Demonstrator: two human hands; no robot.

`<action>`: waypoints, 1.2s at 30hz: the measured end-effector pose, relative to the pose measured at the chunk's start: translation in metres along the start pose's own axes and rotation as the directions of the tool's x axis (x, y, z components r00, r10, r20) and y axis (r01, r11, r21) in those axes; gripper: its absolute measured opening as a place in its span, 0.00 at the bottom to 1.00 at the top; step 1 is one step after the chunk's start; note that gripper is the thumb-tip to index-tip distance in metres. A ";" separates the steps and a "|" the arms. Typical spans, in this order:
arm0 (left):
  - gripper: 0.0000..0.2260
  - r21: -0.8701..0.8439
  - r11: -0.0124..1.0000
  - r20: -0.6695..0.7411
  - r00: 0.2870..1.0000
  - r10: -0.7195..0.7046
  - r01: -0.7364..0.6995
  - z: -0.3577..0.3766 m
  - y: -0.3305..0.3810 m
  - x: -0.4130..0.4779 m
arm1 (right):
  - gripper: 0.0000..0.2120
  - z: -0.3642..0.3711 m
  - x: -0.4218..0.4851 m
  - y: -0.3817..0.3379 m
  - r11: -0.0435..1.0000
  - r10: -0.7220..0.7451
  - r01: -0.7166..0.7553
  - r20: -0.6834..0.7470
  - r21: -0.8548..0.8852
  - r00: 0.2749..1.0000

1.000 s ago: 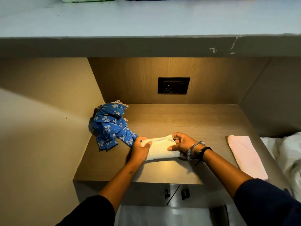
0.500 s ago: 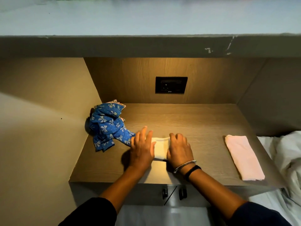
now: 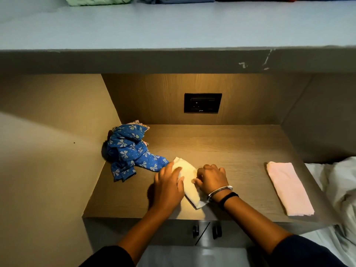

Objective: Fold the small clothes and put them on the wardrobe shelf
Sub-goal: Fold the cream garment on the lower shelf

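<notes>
Two hands work a small white garment point(image 3: 187, 182) near the front of the wooden ledge point(image 3: 231, 151): left hand point(image 3: 169, 186) flat, pressing; right hand point(image 3: 212, 179) curled, pinching its edge. Folding step; next, probably lift it to the shelf point(image 3: 173, 26) above.

One head-worn wide-angle view, forward and steeply down, close over the wooden ledge point(image 3: 221, 151).
</notes>
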State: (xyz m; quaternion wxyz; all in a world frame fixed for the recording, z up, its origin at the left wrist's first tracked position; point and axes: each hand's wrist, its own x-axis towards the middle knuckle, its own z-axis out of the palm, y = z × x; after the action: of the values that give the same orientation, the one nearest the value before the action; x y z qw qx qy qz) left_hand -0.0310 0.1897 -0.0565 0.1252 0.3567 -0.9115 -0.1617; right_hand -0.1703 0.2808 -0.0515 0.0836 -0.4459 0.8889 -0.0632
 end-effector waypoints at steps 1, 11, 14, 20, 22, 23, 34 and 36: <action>0.10 -0.147 0.970 -0.073 0.976 -0.204 0.192 0.000 0.005 -0.008 | 0.13 0.000 0.003 0.000 0.997 0.050 -0.051 0.022 0.059 0.999; 0.14 -0.577 0.293 0.566 0.632 -0.529 0.762 0.007 0.027 0.018 | 0.11 0.002 -0.001 0.000 0.691 0.320 -0.477 0.362 0.542 0.875; 0.11 -0.649 0.255 0.582 0.684 -0.439 0.716 0.004 0.044 0.016 | 0.10 0.001 -0.013 0.011 0.505 0.341 -0.498 0.367 0.705 0.865; 0.07 -0.796 -0.009 0.600 0.787 -0.144 0.605 -0.008 0.116 0.012 | 0.12 -0.038 -0.057 0.071 -0.072 0.354 -0.378 0.378 0.923 0.855; 0.09 -0.805 -0.050 0.592 0.805 -0.029 0.591 -0.001 0.147 0.011 | 0.12 -0.056 -0.072 0.100 -0.186 0.358 -0.296 0.346 0.937 0.867; 0.11 -0.801 -0.054 0.596 0.803 0.014 0.596 0.004 0.164 0.011 | 0.11 -0.064 -0.078 0.115 -0.209 0.369 -0.253 0.316 0.945 0.874; 0.19 -0.660 0.707 0.352 0.936 -0.006 0.253 0.091 0.273 -0.007 | 0.14 -0.055 -0.110 0.240 0.636 0.646 -0.495 -0.056 0.592 0.762; 0.23 -0.520 0.854 0.258 0.953 0.159 -0.002 0.099 0.266 -0.008 | 0.20 -0.044 -0.118 0.243 0.845 0.526 -0.470 -0.240 0.254 0.816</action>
State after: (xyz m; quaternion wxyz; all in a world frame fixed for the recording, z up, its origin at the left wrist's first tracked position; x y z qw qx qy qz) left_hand -0.2216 0.4001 -0.0464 0.0870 0.2436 -0.8576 -0.4444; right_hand -0.2997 0.5213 -0.0433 0.0016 -0.1720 0.9671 -0.1875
